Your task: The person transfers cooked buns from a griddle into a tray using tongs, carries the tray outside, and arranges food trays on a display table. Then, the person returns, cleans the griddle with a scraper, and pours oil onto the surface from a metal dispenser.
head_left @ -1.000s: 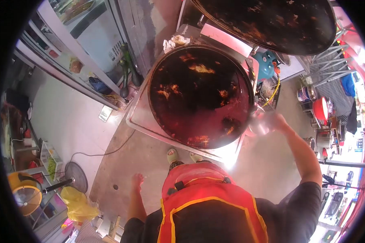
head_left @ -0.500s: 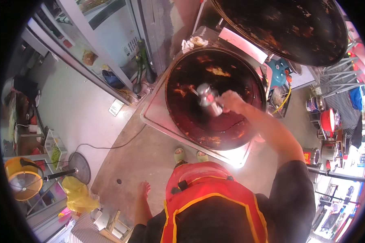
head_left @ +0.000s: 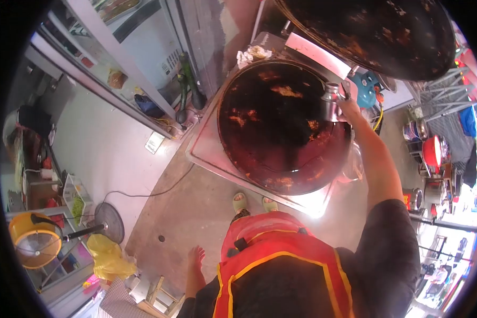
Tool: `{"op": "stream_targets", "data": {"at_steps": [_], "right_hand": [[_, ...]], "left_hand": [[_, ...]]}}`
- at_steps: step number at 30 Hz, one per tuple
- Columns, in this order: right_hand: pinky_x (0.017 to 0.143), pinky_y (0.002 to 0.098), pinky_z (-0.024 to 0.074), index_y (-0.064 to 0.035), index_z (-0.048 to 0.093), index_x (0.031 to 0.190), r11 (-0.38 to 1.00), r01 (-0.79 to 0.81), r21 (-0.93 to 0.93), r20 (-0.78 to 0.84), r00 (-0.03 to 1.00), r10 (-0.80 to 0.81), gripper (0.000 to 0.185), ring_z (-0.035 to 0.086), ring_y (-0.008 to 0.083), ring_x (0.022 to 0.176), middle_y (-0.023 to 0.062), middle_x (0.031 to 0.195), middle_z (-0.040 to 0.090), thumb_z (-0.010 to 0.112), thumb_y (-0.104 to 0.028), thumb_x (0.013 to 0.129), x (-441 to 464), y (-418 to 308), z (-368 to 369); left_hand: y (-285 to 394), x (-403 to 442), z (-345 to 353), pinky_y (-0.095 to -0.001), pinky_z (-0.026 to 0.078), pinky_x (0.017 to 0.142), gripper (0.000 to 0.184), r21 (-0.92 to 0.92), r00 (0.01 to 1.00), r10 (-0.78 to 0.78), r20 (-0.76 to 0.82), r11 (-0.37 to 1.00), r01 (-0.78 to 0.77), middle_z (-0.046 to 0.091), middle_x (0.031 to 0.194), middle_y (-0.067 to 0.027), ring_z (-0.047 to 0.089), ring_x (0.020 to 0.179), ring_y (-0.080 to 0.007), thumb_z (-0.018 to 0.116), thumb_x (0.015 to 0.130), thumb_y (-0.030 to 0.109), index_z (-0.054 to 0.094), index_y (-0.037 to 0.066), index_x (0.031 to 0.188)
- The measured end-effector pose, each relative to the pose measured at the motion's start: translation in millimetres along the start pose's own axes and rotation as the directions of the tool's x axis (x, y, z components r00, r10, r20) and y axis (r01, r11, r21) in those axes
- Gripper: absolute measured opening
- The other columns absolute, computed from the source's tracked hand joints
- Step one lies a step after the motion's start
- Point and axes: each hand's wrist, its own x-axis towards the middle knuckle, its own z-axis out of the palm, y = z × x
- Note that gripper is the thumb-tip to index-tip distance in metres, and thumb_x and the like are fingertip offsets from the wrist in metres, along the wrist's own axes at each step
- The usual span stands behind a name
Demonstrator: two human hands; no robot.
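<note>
A wide round dark pan (head_left: 270, 132), stained with brown and orange patches, fills the middle of the view. Over its right edge, my right hand (head_left: 349, 110) grips a shiny metal pot with a narrow neck (head_left: 331, 103). Behind the pan, a large round lid (head_left: 376, 32) with a scorched underside stands raised. My left hand (head_left: 197, 255) hangs low beside my red apron (head_left: 281, 241), its fingers apart and holding nothing.
A teal gas cylinder (head_left: 364, 90) stands behind the pan's right side. Crumpled paper (head_left: 253, 55) lies at its back left corner. A yellow fan (head_left: 35, 241) and yellow bag (head_left: 108, 258) are at lower left. A cord (head_left: 148, 197) crosses the floor.
My right hand has carried the metal pot from beside the pan to over its middle, then back to its upper right edge. My left hand still hangs low.
</note>
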Motion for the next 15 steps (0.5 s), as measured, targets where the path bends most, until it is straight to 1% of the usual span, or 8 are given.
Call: {"op": "stream_targets", "data": {"at_steps": [4,5,9,11,12,13,14,15], "right_hand": [[0.038,0.0332,0.0443,0.0065,0.055,0.067,0.939,-0.045,-0.34,-0.098,0.995,0.012,0.038,0.057,0.022,0.043,0.0125,0.052,0.054,0.057,-0.03,0.077,-29.9,47.9,-61.7],[0.038,0.0324,0.0444,0.0061,0.057,0.065,0.929,-0.074,-0.362,-0.093,0.995,0.043,0.039,0.058,0.0215,0.042,0.0126,0.05,0.054,0.057,-0.032,0.076,-23.5,79.7,-76.1],[0.044,0.0326,0.0492,0.0045,0.059,0.064,0.792,-0.14,-0.595,-0.019,0.987,0.16,0.039,0.059,0.0209,0.046,0.0119,0.053,0.056,0.057,-0.033,0.076,-102.9,92.7,-112.8],[0.046,0.0296,0.0503,0.0013,0.061,0.06,0.74,-0.154,-0.655,0.049,0.969,0.244,0.039,0.061,0.0201,0.046,0.011,0.051,0.058,0.052,-0.033,0.077,-124.4,116.1,-123.6],[0.045,0.0289,0.0505,0.0019,0.062,0.064,0.631,-0.165,-0.758,0.064,0.944,0.323,0.039,0.061,0.0187,0.049,0.0101,0.055,0.06,0.052,-0.033,0.077,-148.3,99.7,-118.0],[0.045,0.0282,0.0509,0.0033,0.062,0.069,0.57,0.088,-0.817,0.288,0.919,0.27,0.04,0.062,0.0177,0.051,0.0099,0.06,0.061,0.052,-0.034,0.078,-158.3,103.7,-117.4],[0.049,0.0262,0.0515,-0.0001,0.064,0.076,0.61,0.031,-0.792,0.293,0.895,0.335,0.04,0.062,0.0161,0.052,0.0075,0.063,0.062,0.051,-0.038,0.079,-171.0,105.5,-114.6],[0.051,0.0257,0.0502,-0.0042,0.065,0.072,0.523,0.418,-0.743,0.536,0.839,0.091,0.045,0.061,0.0153,0.052,0.0064,0.06,0.061,0.051,-0.047,0.078,-166.5,141.2,-113.5]], "left_hand": [[3.8,63.3,-4.3,-0.0351,0.046,0.076,0.043,0.086,0.998,-0.01,0.056,0.996,0.005,0.052,0.11,-0.0162,0.055,0.094,-0.0253,0.05,0.083,0.027,0.038,0.005,0.117],[15.1,71.6,2.0,-0.0346,0.046,0.076,0.041,0.095,0.999,-0.016,0.051,0.995,0.011,0.052,0.11,-0.016,0.055,0.094,-0.0253,0.049,0.083,0.027,0.039,0.005,0.116],[66.6,84.9,36.1,-0.0327,0.045,0.077,0.036,0.259,0.999,-0.04,0.023,0.965,0.033,0.052,0.111,-0.0148,0.055,0.094,-0.0246,0.047,0.085,0.026,0.043,0.005,0.113],[69.8,102.6,30.3,-0.032,0.045,0.077,0.034,0.216,0.993,-0.007,0.121,0.976,-0.019,0.052,0.112,-0.0141,0.055,0.095,-0.0241,0.045,0.085,0.026,0.044,0.006,0.113],[69.8,111.0,27.8,-0.0317,0.045,0.078,0.034,0.19,0.986,0.011,0.168,0.981,-0.043,0.052,0.112,-0.0138,0.055,0.095,-0.0239,0.045,0.085,0.026,0.044,0.006,0.113],[77.3,106.0,33.7,-0.0314,0.045,0.078,0.034,0.23,0.983,0.014,0.182,0.972,-0.056,0.053,0.111,-0.0138,0.055,0.095,-0.0238,0.045,0.086,0.026,0.045,0.006,0.113],[85.1,100.1,37.6,-0.0312,0.045,0.078,0.035,0.269,0.981,0.017,0.193,0.961,-0.069,0.053,0.111,-0.0138,0.055,0.095,-0.0238,0.045,0.086,0.027,0.045,0.006,0.113],[95.0,92.0,44.9,-0.031,0.045,0.078,0.035,0.307,0.979,0.02,0.203,0.948,-0.083,0.053,0.111,-0.0137,0.055,0.095,-0.0238,0.044,0.086,0.027,0.045,0.005,0.114]]}}
